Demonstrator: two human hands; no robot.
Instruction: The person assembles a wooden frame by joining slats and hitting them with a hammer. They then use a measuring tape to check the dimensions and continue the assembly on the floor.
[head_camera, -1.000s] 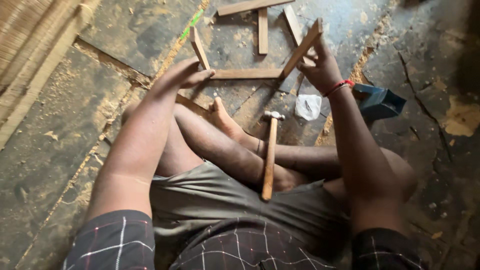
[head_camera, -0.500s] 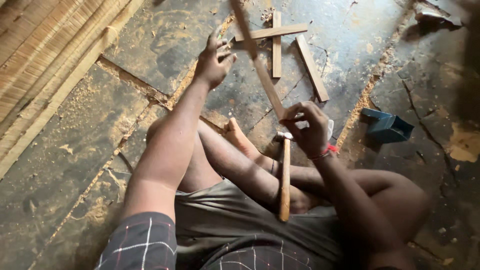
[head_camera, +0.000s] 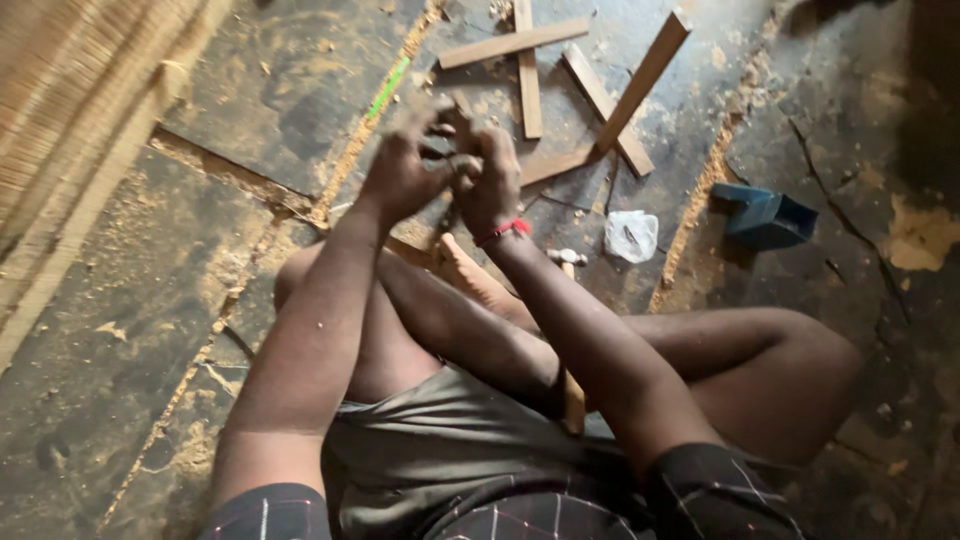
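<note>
On a dark, cracked floor dusted with sawdust, the left hand (head_camera: 400, 175) and right hand (head_camera: 492, 180) meet with fingers closed together on the near end of a wooden strip (head_camera: 640, 85), which slants above other strips (head_camera: 515, 45) near a blue box (head_camera: 768, 216).

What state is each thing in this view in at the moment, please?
Left hand: closed, touching the right hand.
Right hand: closed; what it grips is hidden.
Hammer: lying across the legs, unheld.
Slanted wooden strip: tilted, one end raised.
Plastic bag: crumpled on the floor.
Blue box: open, on the floor.
</note>
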